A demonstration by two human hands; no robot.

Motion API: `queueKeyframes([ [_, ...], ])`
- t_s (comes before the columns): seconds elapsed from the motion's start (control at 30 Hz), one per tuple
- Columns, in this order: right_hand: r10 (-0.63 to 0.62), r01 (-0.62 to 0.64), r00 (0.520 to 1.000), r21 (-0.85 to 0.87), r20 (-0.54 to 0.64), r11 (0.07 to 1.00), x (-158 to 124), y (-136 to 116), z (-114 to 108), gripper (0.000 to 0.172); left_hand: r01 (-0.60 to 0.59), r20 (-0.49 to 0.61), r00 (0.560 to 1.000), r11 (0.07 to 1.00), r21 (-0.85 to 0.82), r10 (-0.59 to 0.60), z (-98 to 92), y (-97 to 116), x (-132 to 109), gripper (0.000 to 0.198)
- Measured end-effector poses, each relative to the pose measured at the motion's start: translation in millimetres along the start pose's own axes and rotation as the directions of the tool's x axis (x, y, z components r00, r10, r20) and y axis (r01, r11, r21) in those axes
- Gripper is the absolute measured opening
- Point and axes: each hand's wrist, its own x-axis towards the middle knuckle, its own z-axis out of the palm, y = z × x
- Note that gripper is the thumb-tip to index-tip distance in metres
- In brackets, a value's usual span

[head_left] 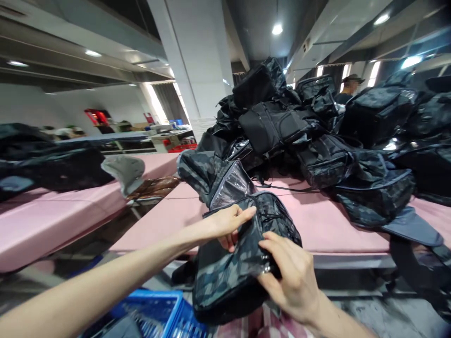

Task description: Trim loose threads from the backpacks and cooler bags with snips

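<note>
Blue crate (158, 295) at seven o'clock; at six, a camouflage bag (225, 267) reaches past the near edge of the pink counter (162, 220). The right hand (294, 277) grasps the bag's right side; the left hand (228, 224) lies on its front, fingers curled, whether gripping I cannot tell. Beyond, dark bags (271, 124) are heaped between one and two, a pale pillar (197, 56) near twelve.

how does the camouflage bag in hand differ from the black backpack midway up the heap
Pattern: the camouflage bag has a mottled print; the black backpack looks plain. Contact: the left hand and right hand touch the camouflage bag; neither touches the black backpack. Place: the camouflage bag is at the near edge of the pink table; the black backpack lies on the heap. Both are dark bags.
</note>
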Motion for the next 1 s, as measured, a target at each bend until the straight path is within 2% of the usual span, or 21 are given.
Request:
queueKeyframes([
  [0.07,-0.119,0.119,0.991,0.000,0.052,0.993,-4,-16,7,0.032,0.007,-0.088,0.996,0.991,0.132,0.005,-2.6,-8,-6,0.067],
  [0.13,-0.188,0.187,0.975,0.025,0.120,0.982,-7,-29,13,0.036,0.050,-0.185,0.983,0.946,0.320,0.011,-3.2,-18,-15,0.061],
  [0.2,-0.216,0.203,0.956,0.084,0.197,0.975,-8,-37,17,0.036,0.063,-0.244,0.969,0.898,0.436,0.051,0.2,-30,-25,0.044],
  [0.27,-0.228,0.185,0.940,0.180,0.256,0.966,-8,-40,16,0.033,0.010,-0.305,0.942,0.901,0.434,0.137,8.5,-45,-35,0.031],
  [0.33,-0.219,0.131,0.927,0.281,0.306,0.951,-3,-37,14,0.031,-0.113,-0.423,0.870,0.937,0.330,0.254,21.3,-61,-45,0.030],
  [0.4,-0.172,0.049,0.907,0.309,0.383,0.950,7,-27,13,0.028,-0.250,-0.562,0.768,0.952,0.177,0.306,36.7,-74,-53,0.034],
  [0.5,-0.039,-0.058,0.874,0.184,0.484,0.981,29,-3,17,0.025,-0.384,-0.707,0.636,0.922,0.057,0.309,57.5,-86,-59,0.035],
  [0.63,0.232,-0.235,0.910,-0.034,0.342,0.971,50,30,19,0.028,-0.421,-0.763,0.527,0.895,0.149,0.375,68.4,-89,-63,0.033],
  [0.67,0.253,-0.254,0.912,-0.041,0.322,0.966,50,35,16,0.033,-0.427,-0.763,0.511,0.887,0.175,0.396,68.3,-89,-64,0.033],
  [0.73,0.222,-0.233,0.908,-0.013,0.356,0.973,43,37,7,0.040,-0.446,-0.755,0.498,0.873,0.198,0.426,66.6,-88,-64,0.032],
  [0.87,0.087,-0.118,0.883,0.038,0.462,0.992,19,22,-9,0.021,-0.479,-0.750,0.500,0.860,0.177,0.433,64.5,-89,-60,0.030],
  [1.0,-0.033,0.028,0.898,0.018,0.439,0.999,11,9,-9,0.016,-0.476,-0.750,0.510,0.864,0.162,0.421,66.0,-90,-57,0.030],
])
